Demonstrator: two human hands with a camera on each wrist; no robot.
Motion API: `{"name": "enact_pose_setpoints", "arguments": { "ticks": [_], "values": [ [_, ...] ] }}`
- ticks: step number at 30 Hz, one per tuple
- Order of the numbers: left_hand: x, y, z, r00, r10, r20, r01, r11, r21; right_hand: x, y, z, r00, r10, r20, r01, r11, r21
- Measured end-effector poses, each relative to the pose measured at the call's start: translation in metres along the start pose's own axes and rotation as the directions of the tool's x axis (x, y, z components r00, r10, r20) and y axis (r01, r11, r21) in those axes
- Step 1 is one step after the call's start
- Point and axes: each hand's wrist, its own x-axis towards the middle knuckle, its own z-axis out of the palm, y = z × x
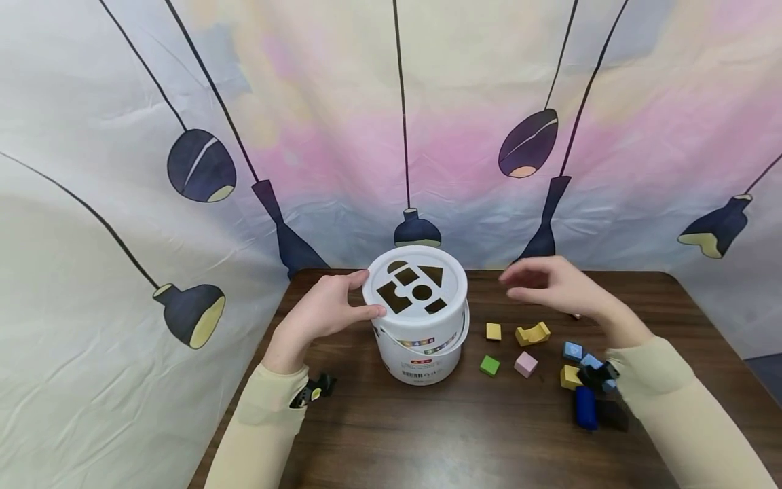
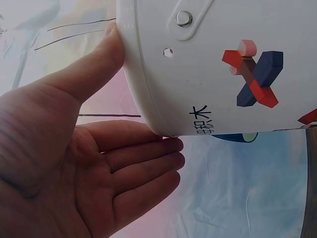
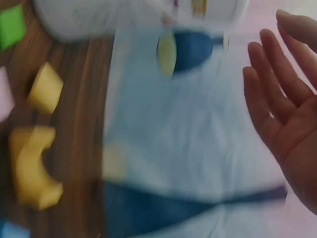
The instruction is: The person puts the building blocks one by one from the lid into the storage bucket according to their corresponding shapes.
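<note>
A white bucket [image 1: 421, 353] stands upright on the table, its white lid [image 1: 449, 285] cut with dark shaped holes. My left hand [image 1: 326, 305] is at the lid's left side, thumb and index finger touching the rim. In the left wrist view, that hand [image 2: 94, 148] has its fingers fairly straight against the rim. To the right of the bucket, my right hand [image 1: 552, 288] hovers above the table, fingers loosely bent and holding nothing. The right wrist view shows the right hand [image 3: 292, 109] apart from the bucket [image 3: 79, 20]. Below it lie a yellow arch block [image 1: 533, 334] and a yellow block [image 1: 493, 331].
Beside the bucket are a green block [image 1: 489, 365] and a pink block [image 1: 525, 364]. Further right, blue blocks [image 1: 572, 350], another yellow block [image 1: 571, 377] and a dark blue block [image 1: 586, 409] lie near the right sleeve. A patterned cloth [image 1: 342, 170] hangs behind the table [image 1: 391, 441].
</note>
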Motion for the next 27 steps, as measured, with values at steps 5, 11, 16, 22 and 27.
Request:
{"name": "enact_pose_setpoints", "arguments": {
  "ticks": [5, 11, 16, 22, 27],
  "values": [
    [-0.001, 0.0, 0.0, 1.0, 0.006, -0.007, -0.006, 1.0, -0.001, -0.054, 0.041, -0.014, 0.983, 0.17, -0.065, -0.172, 0.985, -0.023],
    [0.0, -0.002, 0.001, 1.0, 0.011, -0.01, -0.011, 1.0, -0.012, -0.106, 0.071, -0.019, 0.951, 0.277, -0.14, -0.282, 0.959, -0.016],
    [0.0, -0.003, 0.003, 1.0, 0.004, -0.009, -0.004, 1.0, -0.015, -0.134, 0.084, -0.019, 0.922, 0.362, -0.139, -0.363, 0.932, 0.016],
    [-0.001, -0.002, 0.003, 1.0, -0.001, -0.005, 0.001, 1.0, -0.019, -0.153, 0.102, -0.014, 0.891, 0.441, -0.11, -0.435, 0.897, 0.073],
    [-0.001, -0.004, 0.003, 1.0, 0.003, -0.011, -0.003, 1.0, -0.023, -0.154, 0.121, -0.012, 0.884, 0.459, -0.088, -0.455, 0.888, 0.065]
  ]
}}
